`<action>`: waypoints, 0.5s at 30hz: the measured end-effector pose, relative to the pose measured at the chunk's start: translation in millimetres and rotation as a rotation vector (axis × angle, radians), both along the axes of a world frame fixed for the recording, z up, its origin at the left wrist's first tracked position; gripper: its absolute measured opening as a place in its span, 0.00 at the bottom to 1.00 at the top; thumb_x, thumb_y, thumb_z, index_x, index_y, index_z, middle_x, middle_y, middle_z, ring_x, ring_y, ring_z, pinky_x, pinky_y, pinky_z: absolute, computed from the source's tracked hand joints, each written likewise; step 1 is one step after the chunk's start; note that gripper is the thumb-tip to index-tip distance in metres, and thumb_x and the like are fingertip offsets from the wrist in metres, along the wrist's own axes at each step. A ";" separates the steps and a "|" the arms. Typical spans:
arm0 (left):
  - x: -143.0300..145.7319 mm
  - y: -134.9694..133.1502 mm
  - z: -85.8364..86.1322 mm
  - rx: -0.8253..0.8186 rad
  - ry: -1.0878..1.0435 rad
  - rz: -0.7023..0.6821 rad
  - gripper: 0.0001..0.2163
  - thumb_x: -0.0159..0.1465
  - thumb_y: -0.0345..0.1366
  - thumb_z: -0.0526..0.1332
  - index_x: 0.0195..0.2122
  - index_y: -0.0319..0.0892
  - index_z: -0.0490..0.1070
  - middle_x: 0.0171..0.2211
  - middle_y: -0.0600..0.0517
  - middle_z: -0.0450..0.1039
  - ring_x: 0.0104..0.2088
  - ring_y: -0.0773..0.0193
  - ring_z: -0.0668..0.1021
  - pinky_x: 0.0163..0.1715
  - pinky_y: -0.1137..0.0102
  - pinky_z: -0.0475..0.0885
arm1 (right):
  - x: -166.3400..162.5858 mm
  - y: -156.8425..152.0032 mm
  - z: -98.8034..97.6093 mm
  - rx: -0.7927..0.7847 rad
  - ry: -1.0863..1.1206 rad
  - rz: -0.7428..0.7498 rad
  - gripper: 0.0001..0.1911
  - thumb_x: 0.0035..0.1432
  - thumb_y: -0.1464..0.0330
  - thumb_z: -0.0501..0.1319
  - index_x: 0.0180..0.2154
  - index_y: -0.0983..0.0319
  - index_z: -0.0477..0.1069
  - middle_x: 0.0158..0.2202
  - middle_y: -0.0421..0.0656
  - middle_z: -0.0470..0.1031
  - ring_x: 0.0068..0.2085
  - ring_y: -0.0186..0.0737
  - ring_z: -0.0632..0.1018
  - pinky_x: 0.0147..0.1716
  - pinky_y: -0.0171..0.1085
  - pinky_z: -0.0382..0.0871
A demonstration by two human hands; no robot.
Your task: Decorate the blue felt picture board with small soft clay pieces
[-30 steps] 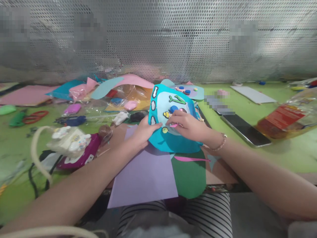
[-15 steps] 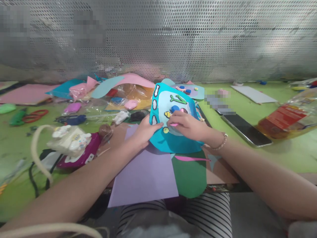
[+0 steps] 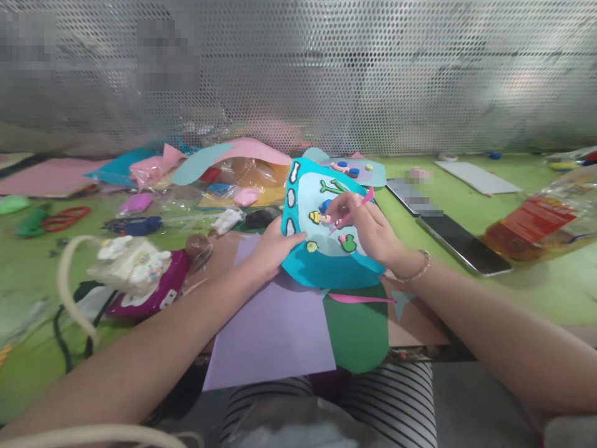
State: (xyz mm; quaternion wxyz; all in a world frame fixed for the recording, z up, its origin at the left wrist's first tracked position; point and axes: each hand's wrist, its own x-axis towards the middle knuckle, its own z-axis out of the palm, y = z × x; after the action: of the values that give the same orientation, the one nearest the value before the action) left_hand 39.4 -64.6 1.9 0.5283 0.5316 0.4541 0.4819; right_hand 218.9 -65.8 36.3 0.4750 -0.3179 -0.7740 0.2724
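Note:
A blue paper card (image 3: 321, 267) is tilted up in front of me, with clay shapes on its pale middle: a green stem, a yellow-topped figure (image 3: 316, 216) and a green leaf-like piece (image 3: 347, 243). White cloud shapes run down its left border. My left hand (image 3: 277, 246) grips the card's left edge, thumb on the front. Pinched in my right hand (image 3: 373, 227) is a pink clay modelling tool (image 3: 345, 219), its tip close to the figure. Under the card lie a purple sheet (image 3: 275, 336), a green paper piece (image 3: 359, 333) and a second pink tool (image 3: 361, 299).
Left are a magenta device (image 3: 161, 289) with a cream cable, red-handled scissors (image 3: 68, 219) and clay packets (image 3: 137, 203). On the right lie a phone (image 3: 461, 244), a drink bottle (image 3: 536, 224) and a white board (image 3: 478, 177). A perforated metal panel (image 3: 298, 74) stands behind.
My right hand has shifted right and turned, so the pink tool now shows above its fingers. The green piece on the card has come into view. My left hand stays put.

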 end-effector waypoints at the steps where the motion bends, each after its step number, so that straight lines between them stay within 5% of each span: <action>1: 0.0 0.1 0.6 0.017 0.036 0.008 0.21 0.49 0.32 0.65 0.46 0.41 0.68 0.45 0.49 0.74 0.45 0.54 0.75 0.45 0.61 0.70 | -0.9 -0.6 0.6 -0.002 -0.008 -0.016 0.26 0.65 0.55 0.38 0.30 0.62 0.66 0.30 0.43 0.68 0.33 0.36 0.70 0.34 0.36 0.65; 7: -1.5 0.5 4.4 0.111 0.229 0.032 0.20 0.50 0.33 0.64 0.46 0.41 0.68 0.45 0.50 0.74 0.45 0.54 0.74 0.46 0.61 0.69 | -3.0 0.5 0.6 -0.104 -0.081 -0.001 0.26 0.64 0.52 0.41 0.28 0.63 0.64 0.24 0.40 0.67 0.24 0.31 0.69 0.25 0.32 0.63; 15: -0.5 0.8 1.3 0.149 0.250 0.036 0.20 0.52 0.34 0.63 0.47 0.40 0.67 0.45 0.48 0.73 0.46 0.54 0.73 0.47 0.61 0.67 | -5.4 3.5 -7.0 -0.066 -0.214 0.004 0.24 0.63 0.52 0.43 0.28 0.63 0.63 0.21 0.41 0.70 0.25 0.33 0.72 0.27 0.32 0.65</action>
State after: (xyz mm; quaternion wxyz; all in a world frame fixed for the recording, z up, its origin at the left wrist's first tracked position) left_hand 38.8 -63.8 3.2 0.4178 0.6169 0.4887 0.4539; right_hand 213.5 -62.3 29.2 0.3783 -0.3589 -0.8116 0.2633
